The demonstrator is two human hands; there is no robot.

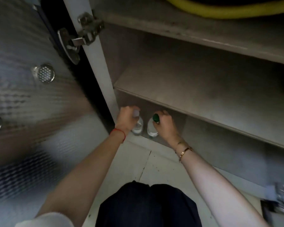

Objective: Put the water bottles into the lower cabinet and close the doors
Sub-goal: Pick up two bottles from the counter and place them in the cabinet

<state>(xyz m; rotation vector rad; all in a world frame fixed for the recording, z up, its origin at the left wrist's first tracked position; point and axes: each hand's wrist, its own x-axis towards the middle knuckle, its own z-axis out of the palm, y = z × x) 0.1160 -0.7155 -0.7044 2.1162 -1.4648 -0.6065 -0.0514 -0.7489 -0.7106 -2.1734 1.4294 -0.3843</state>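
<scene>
Two clear water bottles stand side by side at the front left of the lower cabinet's bottom compartment (203, 138). My left hand (125, 119) grips the neck of the white-capped bottle (137, 127). The green-capped bottle (152, 129) is held near its cap by my right hand (166, 126). Both bottles are upright. The left cabinet door (31, 95) is swung wide open, and its hinge (82, 36) shows at the top.
A grey shelf (203, 89) runs across just above my hands. A yellow hose or rim (228, 10) lies on the upper level. The white tiled floor (138, 161) is below, with my dark-clothed knees (146, 205). A second hinge (280, 192) sits at the lower right.
</scene>
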